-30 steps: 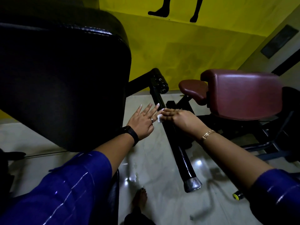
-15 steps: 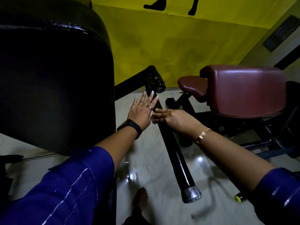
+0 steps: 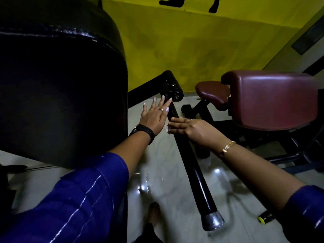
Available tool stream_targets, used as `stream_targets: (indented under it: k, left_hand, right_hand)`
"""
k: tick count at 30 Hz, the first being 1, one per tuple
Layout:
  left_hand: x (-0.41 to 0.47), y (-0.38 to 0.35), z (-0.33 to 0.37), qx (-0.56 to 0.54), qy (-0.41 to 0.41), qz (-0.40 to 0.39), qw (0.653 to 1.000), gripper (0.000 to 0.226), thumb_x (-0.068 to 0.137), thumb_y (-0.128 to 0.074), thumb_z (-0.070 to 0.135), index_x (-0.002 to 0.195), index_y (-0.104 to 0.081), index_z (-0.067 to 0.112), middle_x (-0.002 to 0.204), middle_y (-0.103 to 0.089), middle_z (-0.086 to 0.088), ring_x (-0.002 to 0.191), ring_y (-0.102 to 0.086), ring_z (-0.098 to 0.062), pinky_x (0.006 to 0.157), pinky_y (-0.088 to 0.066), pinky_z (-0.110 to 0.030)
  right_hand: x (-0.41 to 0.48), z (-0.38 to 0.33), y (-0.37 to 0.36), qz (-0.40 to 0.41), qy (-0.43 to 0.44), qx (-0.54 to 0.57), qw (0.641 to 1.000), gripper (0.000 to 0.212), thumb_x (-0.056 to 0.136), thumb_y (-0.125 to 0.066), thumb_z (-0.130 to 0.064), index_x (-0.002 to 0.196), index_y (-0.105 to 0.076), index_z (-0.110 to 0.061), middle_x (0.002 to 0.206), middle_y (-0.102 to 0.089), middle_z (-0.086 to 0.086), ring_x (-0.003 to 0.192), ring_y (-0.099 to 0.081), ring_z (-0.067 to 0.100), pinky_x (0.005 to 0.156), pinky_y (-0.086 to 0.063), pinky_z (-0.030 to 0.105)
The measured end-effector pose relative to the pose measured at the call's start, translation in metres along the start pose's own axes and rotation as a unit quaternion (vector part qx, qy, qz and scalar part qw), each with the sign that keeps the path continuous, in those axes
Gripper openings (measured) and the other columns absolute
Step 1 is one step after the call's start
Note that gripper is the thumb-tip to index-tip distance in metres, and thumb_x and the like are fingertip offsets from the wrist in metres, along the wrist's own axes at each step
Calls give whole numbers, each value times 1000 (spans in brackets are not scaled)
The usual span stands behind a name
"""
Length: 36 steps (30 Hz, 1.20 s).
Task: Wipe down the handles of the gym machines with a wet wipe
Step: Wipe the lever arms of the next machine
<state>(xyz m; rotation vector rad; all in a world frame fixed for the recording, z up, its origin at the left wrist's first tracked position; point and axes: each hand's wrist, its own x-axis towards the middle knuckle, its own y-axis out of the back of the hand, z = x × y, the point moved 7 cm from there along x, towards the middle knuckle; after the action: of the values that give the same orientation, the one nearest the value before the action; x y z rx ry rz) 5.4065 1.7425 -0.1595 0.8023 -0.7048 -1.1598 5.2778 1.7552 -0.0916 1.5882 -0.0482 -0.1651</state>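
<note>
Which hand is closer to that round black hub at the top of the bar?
The left hand: its fingertips reach just below the hub. The right hand lies farther down, across the black bar.

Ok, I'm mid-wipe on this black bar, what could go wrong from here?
The wet wipe only peeks out from under the flat right hand, so it could slip off the black bar. The stretch down to the metal end cap may get skipped.

Large black pad [image 3: 61, 85] at left; maroon padded seat [image 3: 273, 99] at right; yellow wall [image 3: 192, 41] behind; glossy pale floor [image 3: 166, 172].
</note>
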Motion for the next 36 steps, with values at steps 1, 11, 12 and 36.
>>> stream_targets:
  k: [1,11,12,36]
  left_hand:
    - [-1,-1,-1,-21,-1,4,1000,50,104,-4,45,153,-13,40,163,-9,6,151,-3,-21,118,6,-47]
    - [4,-6,-6,-176,12,20,984,109,65,24,85,154,-16,35,163,-7,9,150,-1,-15,118,3,-42]
    - [6,-7,-6,-192,17,25,981,109,65,23,86,154,-15,34,163,-5,8,150,-1,-14,118,3,-41]
    - [12,-10,-5,-588,132,23,797,141,31,-21,109,152,-22,34,160,-19,7,139,-17,-2,106,-9,-26]
  right_hand:
    - [-2,3,0,4,6,-12,1000,46,93,-34,-14,129,-62,-16,139,-54,2,133,-46,22,98,-50,38]
    - [31,16,6,-44,1,-25,999,42,94,-47,-6,133,-58,-18,148,-44,-3,141,-33,15,103,-45,40]
    - [27,19,9,-50,-2,-19,999,44,94,-43,-6,133,-58,-18,147,-45,-2,140,-35,15,103,-45,41]
    - [76,57,9,-80,-96,18,992,58,92,-46,8,141,-48,-22,155,-31,-3,144,-24,12,108,-34,34]
